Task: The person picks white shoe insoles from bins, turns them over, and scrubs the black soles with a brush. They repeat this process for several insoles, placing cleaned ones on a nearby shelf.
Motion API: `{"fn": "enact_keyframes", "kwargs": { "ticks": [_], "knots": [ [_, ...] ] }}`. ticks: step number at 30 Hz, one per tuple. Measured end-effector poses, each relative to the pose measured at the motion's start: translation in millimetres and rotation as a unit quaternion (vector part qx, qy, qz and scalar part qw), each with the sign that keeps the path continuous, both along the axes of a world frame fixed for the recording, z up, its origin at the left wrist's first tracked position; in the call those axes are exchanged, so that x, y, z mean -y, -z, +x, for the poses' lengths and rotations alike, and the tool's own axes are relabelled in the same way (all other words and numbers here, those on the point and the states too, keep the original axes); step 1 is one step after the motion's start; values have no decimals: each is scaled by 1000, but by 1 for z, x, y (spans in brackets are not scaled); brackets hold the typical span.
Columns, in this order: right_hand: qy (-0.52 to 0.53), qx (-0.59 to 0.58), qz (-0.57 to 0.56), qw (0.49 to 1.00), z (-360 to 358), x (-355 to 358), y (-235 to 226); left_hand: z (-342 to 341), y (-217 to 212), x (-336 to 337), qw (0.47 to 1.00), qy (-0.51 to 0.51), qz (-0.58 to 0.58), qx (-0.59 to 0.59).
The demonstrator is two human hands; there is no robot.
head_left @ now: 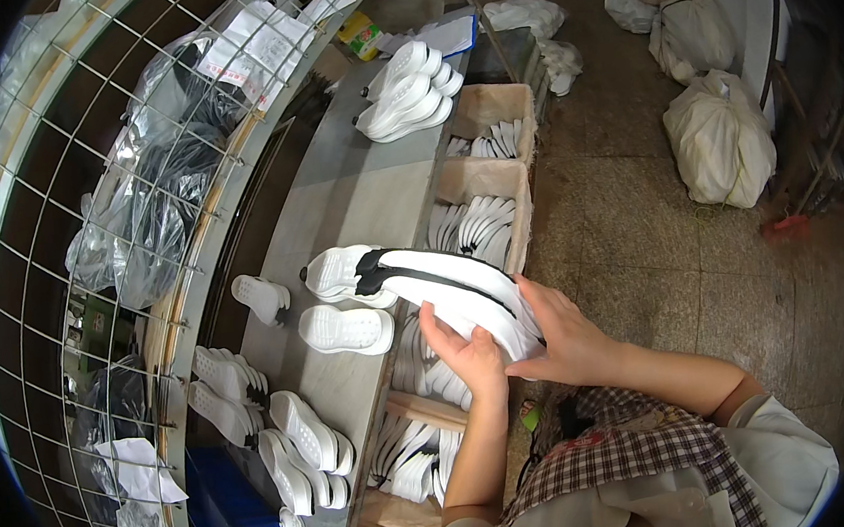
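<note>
Between my two hands is a pair of long white shoe soles (446, 307) with black ends and black edging, side by side and slanting over the bench edge. My left hand (465, 355) grips their near end from the left, thumb and fingers against the white surface. On the other side, my right hand (574, 335) is closed around the same near end. The black ends point to the far left, above white soles (337, 271) lying on the bench. Close by, another white sole (347, 329) with small round dimples lies flat.
Stacked soles (407, 94) stand on the grey bench (321, 197)'s far end. More soles (306, 434) lie at its near end, by a blue bin (228, 516). Lined crates (526, 184) of soles line the bench's right side. A wire mesh (95, 192) rises left; tied sacks (723, 142) sit on the floor.
</note>
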State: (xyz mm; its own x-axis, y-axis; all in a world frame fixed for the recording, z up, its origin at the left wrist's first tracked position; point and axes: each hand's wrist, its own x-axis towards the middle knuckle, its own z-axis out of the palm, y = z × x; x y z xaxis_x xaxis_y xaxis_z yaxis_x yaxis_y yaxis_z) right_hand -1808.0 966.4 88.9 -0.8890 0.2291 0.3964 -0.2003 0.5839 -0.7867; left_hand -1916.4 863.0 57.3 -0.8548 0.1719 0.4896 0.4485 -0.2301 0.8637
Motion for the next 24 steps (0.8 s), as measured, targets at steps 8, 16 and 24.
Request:
{"fn": "enact_keyframes", "kwargs": {
  "ticks": [8, 16, 24],
  "knots": [
    [1, -19, 54, 998, -7, 12, 5, -9, 14, 13, 999, -18, 23, 46],
    [10, -91, 95, 991, -15, 22, 0, -23, 45, 36, 981, 25, 99, 164],
    [1, -63, 79, 995, -21, 25, -3, -24, 30, 38, 992, 39, 23, 121]
  ]
}}
